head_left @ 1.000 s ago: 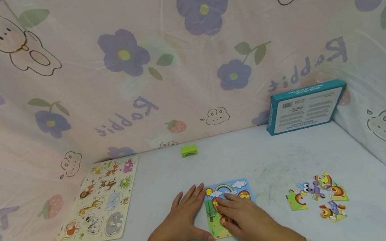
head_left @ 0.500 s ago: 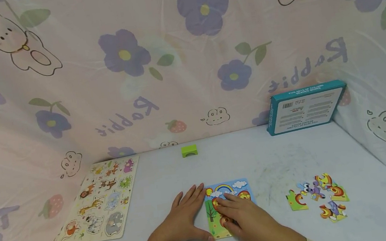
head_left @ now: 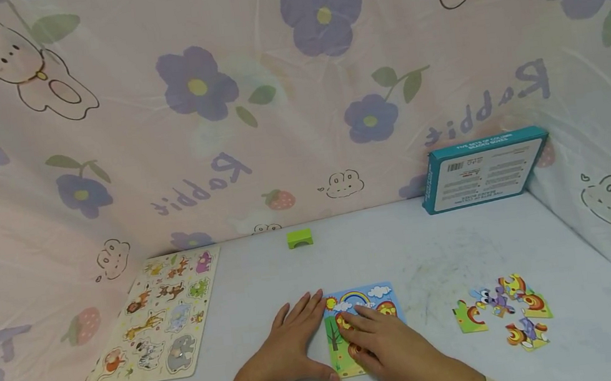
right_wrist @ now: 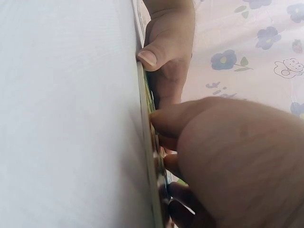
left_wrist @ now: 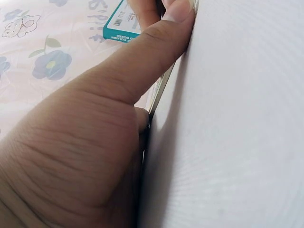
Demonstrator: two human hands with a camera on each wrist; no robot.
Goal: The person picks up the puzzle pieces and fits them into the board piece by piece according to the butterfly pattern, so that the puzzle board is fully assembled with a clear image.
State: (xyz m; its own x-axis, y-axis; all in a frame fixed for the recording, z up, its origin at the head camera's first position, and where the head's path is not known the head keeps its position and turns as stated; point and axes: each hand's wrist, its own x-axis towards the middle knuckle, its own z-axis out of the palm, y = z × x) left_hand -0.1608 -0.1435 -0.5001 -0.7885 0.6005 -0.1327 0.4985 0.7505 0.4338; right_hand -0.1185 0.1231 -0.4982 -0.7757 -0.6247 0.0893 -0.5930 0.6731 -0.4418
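In the head view a square jigsaw puzzle lies flat on the table, with a sun, rainbow, clouds and a tree on it. My left hand rests along its left side, fingers straight and thumb spread to the near left corner. Over the puzzle lies my right hand, its fingertips touching the picture and covering the middle and right part. The right wrist view shows the right fingers pressed on the thin board from above. Several loose jigsaw pieces lie to the right of the hands.
An animal peg puzzle board lies at the left. Toward the back are a green arch block and a teal box leaning on the patterned curtain. The white table carries everything.
Both hands keep their places on the puzzle. The right fingertips shift very slightly; the loose pieces stay where they were.
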